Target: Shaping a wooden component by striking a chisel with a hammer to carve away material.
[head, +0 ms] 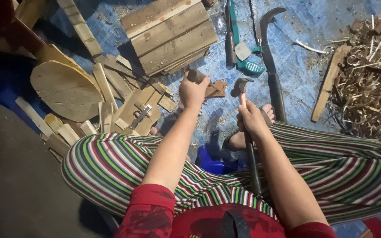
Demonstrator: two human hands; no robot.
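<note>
The blue tarp [305,26] covers the ground and serves as the reference for everything below. At its far edge lies a stack of planks [170,35]; to the left of that stack, a rounded wooden slab [65,90] and a scatter of offcuts [124,101]. At the tarp's right edge sits a heap of wood shavings [371,75] with a flat stick [329,81] beside it. A long curved knife [272,66] and a teal-handled tool [239,44] lie on the tarp just beyond the hands. Lighting is dim; the ground to the left of the tarp is bare and dark.

The person sits with striped trousers [111,163] across both knees, one bare foot [267,110] resting on the tarp.

The left hand [193,91] is held above the tarp near the offcuts, fingers curled tightly around a small dark wooden piece [197,76]. The right hand [252,119] is closed around the long handle of a hooked blade [242,84], fingers wrapped and pressed together, the handle running back towards the lap.

Judgement: shaping of the small piece appears to be in hand, blade and piece apart at present. A cut would call for bringing the hooked edge against the piece with the left grip steady and fingers clear of the edge.
</note>
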